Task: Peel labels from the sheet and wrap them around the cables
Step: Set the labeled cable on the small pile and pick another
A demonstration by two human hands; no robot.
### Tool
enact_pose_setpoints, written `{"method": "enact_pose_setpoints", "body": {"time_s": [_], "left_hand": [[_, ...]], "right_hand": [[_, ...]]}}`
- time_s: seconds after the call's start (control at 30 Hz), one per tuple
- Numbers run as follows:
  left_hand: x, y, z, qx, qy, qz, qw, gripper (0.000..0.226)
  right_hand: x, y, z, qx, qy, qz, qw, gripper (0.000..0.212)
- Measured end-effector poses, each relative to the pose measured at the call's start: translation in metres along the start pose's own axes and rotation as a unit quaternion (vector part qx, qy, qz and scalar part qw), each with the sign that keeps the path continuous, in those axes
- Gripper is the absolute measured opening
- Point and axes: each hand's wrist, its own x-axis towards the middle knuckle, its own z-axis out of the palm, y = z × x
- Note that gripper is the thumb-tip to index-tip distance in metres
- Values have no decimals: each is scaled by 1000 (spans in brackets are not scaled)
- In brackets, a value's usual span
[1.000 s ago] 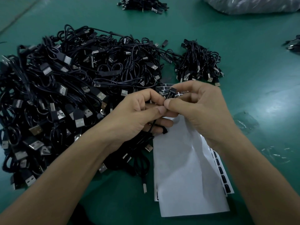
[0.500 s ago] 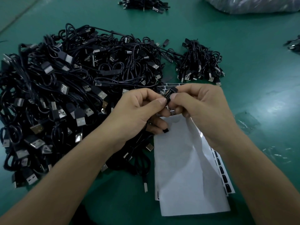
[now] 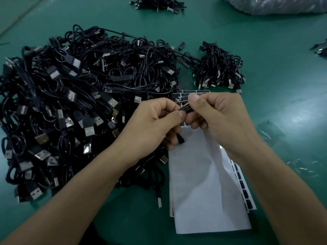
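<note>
The tabletop (image 3: 265, 50) is a uniform dark green, with pale patches of glare at right. The large cable heap (image 3: 70, 103) has black cords and black plug housings with silver metal tips. The small cable bundle (image 3: 217, 68) shows the same black with silver tips. At centre, the label (image 3: 185, 109) has a black ground with fine white lettering. The label sheet (image 3: 203, 183) is plain white over most of its face. A column of black labels (image 3: 242, 188) on white runs along its right edge. At top right, the plastic bag (image 3: 274, 6) is translucent grey. The film scraps (image 3: 270, 133) are colourless and glinting.
</note>
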Motion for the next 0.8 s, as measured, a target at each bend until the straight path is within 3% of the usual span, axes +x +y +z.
{"method": "enact_pose_setpoints", "body": {"time_s": [0.17,0.3,0.67,0.8], "left_hand": [[-1,4,-4,-42,-13,-16,999,12],[-1,5,-5,-60,-7,-26,998,18],[-1,1,-5,-36,7,36,999,14],[-1,1,-5,-11,23,58,998,12]], "right_hand": [[2,-3,-5,35,-55,-14,998,19],[3,-1,-8,-1,-99,-63,993,5],[4,2,-10,72,-62,-31,995,23],[5,2,-7,104,-53,3,993,12]]}}
